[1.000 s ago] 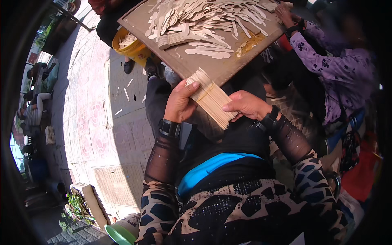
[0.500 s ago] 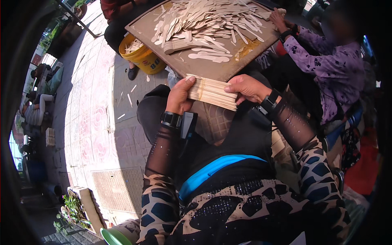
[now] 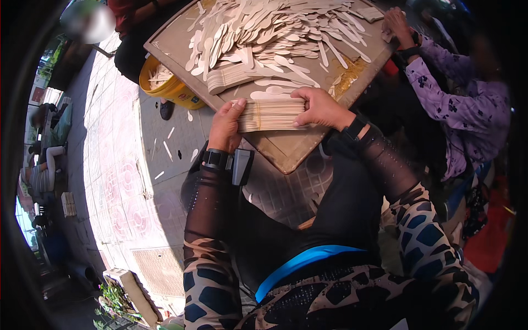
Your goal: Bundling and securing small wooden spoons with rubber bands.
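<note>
A bundle of flat wooden spoons is held level between my two hands, over the near corner of the brown board table. Its left end sits in my left hand, thumb on top. My right hand grips the other end, with thumb and fingers closed on it. What looks like a thin band crosses the bundle near its left part. Just beyond lies a stack of aligned wooden spoons, and behind that a big loose heap of wooden spoons.
A yellow bucket with wooden pieces stands left of the table. On the right, a person in a purple sleeve handles pieces at the table edge. Another person in dark red sits at the far left. Stray spoons lie on the paving.
Both hands have lifted the bundle forward and slightly left, from beside the table's near edge to over its corner. The bundle has turned from slanting to level. The view has shifted too.
</note>
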Available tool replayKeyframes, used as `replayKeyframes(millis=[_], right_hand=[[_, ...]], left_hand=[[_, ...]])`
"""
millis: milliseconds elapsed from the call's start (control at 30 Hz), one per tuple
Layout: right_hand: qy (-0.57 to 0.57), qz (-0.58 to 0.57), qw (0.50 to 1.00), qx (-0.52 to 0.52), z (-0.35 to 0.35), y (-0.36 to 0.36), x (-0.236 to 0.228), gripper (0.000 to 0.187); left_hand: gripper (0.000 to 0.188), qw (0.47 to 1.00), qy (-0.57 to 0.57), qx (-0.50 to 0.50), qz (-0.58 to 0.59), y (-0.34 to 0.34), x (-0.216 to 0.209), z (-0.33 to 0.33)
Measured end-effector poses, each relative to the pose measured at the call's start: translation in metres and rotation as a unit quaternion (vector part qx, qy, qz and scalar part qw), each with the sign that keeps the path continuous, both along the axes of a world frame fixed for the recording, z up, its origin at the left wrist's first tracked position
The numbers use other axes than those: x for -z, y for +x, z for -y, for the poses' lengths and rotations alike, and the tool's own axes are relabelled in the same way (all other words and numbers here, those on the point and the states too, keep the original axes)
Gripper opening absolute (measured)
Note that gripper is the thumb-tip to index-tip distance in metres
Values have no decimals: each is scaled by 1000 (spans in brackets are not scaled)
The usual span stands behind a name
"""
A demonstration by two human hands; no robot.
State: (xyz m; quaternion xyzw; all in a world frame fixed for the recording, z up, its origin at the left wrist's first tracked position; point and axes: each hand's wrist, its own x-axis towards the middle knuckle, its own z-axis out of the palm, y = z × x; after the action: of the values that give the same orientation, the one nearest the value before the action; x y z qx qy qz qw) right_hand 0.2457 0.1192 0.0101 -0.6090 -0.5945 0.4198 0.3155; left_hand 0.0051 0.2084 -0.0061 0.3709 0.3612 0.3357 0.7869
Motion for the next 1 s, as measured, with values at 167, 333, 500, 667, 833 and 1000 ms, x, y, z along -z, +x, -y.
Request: replayKeyframes(millis=[167, 333, 500, 667, 833, 1000], right_hand=[[116, 209, 971, -7, -1, -14, 16, 80], [146, 282, 948, -8, -7, -15, 18, 54], [139, 323, 936, 0, -14, -7, 19, 41], [199, 356, 913, -8, -34, 13, 22, 36], [210, 339, 917, -21, -11, -6, 14, 40], [152, 377, 913, -32, 1, -15, 19, 58]], left_hand=[[27, 999, -5, 3, -41, 13, 21, -18], [28, 996, 20, 12, -88, 22, 25, -25], [57, 866, 295, 56, -401, 32, 8, -28], [80, 757, 502, 102, -406, 37, 1, -20], [87, 665, 522, 172, -505, 36, -5, -9], [100, 633, 594, 133, -477, 40, 13, 1]])
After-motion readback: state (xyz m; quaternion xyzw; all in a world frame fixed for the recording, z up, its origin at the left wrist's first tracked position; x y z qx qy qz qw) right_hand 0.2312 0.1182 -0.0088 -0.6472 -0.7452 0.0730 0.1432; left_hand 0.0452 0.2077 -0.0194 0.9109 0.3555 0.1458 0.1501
